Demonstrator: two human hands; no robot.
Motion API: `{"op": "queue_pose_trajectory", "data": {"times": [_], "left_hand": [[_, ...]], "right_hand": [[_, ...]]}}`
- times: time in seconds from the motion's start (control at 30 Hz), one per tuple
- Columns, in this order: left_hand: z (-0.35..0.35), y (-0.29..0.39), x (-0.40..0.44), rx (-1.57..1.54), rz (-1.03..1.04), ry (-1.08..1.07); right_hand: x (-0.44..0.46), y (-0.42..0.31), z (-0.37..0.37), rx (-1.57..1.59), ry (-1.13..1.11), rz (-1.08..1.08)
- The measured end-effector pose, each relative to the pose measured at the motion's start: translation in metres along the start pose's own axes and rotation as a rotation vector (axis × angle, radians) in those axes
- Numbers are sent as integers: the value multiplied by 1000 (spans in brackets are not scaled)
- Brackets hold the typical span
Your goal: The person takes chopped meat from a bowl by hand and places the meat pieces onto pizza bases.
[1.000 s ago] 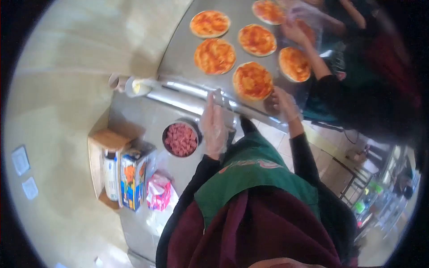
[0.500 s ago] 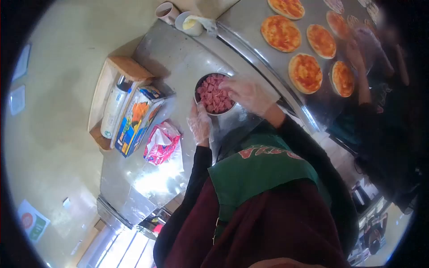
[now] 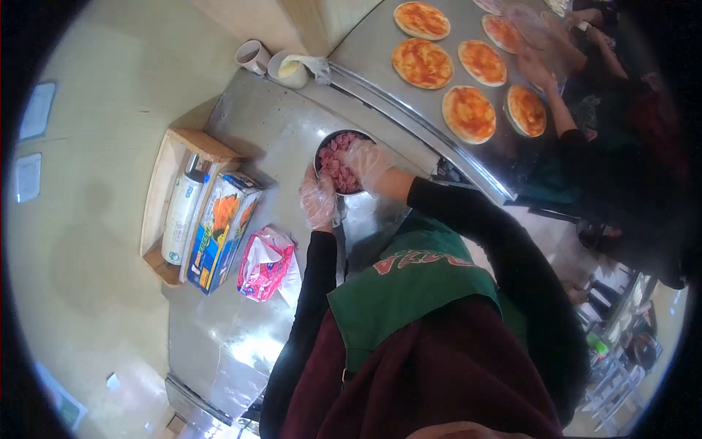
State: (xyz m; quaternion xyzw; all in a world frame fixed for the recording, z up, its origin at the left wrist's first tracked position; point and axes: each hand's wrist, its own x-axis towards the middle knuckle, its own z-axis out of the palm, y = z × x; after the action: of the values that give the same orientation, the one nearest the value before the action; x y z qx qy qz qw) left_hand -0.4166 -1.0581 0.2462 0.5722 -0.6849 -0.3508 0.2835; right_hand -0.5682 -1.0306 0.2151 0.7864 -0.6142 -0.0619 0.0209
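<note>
A round metal bowl (image 3: 319, 150) of pink diced meat (image 3: 338, 157) stands on the steel counter. My left hand (image 3: 319, 201), in a clear plastic glove, grips the bowl's near left side, thumb by the rim. Also gloved in clear plastic, my right hand (image 3: 369, 164) reaches over the right rim, its fingers curled down into the meat. The fingertips are hidden among the pieces, and how much they hold is not visible.
Sauced pizza bases (image 3: 469, 115) lie on the steel table at upper right, where another person's hands (image 3: 540, 69) work. A wooden box (image 3: 155, 212) holds a roll and a glove carton (image 3: 219, 230). Nearby are a pink tissue pack (image 3: 265, 263) and two cups (image 3: 252, 55).
My right hand has moved from the bowl's right rim down and left into the meat. The left hand stays on the bowl. The view has shifted, and the other person's hands have moved.
</note>
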Motion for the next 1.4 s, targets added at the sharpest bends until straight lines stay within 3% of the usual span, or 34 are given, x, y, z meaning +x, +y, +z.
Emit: {"op": "queue_pose_trajectory", "data": {"times": [0.13,0.23,0.33,0.37,0.47,0.53,0.63,0.7,0.73,0.83,0.93,1.03,1.13,1.2,1.27,1.37,1.4], "left_hand": [[7,8,10,104,19,-24],[12,21,24,115,-45,-63],[24,41,48,60,-62,-68],[31,41,59,67,-25,-49],[53,46,97,95,53,14],[66,53,120,126,68,64],[76,82,143,-69,155,150],[81,94,160,59,99,100],[84,98,169,124,71,76],[115,110,212,0,246,55],[156,141,257,636,925,181],[227,178,305,619,974,118],[260,228,315,465,994,40],[309,235,343,-163,403,-164],[331,244,358,47,482,-102],[351,255,374,-110,306,-116],[355,256,377,-30,378,-77]], "right_hand": [[4,14,-31,203,-127,76],[11,32,-30,382,12,171],[16,58,-14,444,494,181],[20,75,-35,467,280,211],[49,108,-43,605,337,365],[62,131,-55,627,337,355],[74,162,-80,686,289,396],[84,185,-84,776,199,437],[87,198,-81,796,256,437],[83,245,-71,887,411,439],[69,307,-90,978,489,489],[67,369,-102,848,423,673],[70,434,-67,1184,495,790],[68,460,-61,1599,632,761],[66,483,-55,1882,744,687],[57,502,-42,2027,833,577],[53,504,-38,2014,831,571]]}}
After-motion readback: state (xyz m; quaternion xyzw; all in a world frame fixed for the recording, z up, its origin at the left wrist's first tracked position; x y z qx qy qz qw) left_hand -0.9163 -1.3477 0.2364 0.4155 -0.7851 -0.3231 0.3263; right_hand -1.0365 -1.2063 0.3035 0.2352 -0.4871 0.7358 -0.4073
